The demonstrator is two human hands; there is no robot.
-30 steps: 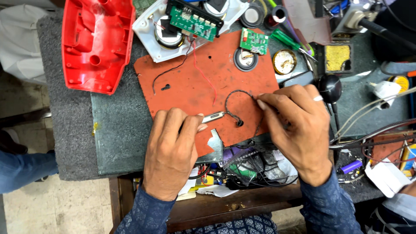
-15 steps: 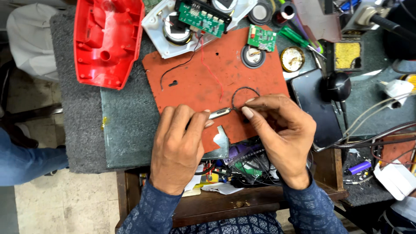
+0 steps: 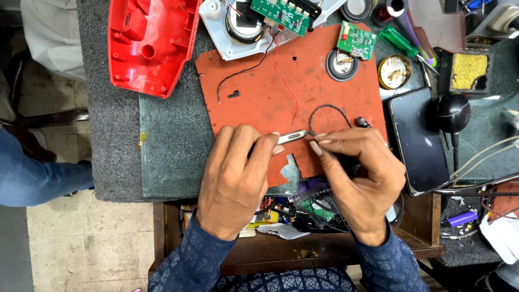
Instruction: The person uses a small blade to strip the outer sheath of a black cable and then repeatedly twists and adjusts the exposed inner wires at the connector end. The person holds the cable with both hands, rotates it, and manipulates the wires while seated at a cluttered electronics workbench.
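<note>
My left hand grips a slim silver metal tool, its tip pointing right over an orange-red mat. My right hand pinches the end of a thin black wire against that tip. The wire loops up over the mat and ends at a small black part by my right hand. Both hands rest on the mat's near edge. The fingertips hide the exact join of tool and wire.
A red plastic shell lies at far left. A white housing with a speaker and green circuit boards sit behind the mat. A dark phone, a brass-wool tin and cables crowd the right. An open drawer of loose parts is below.
Both hands have stayed together at the tool and wire while the view shifted. The right fingers have moved closer to the tool's tip.
</note>
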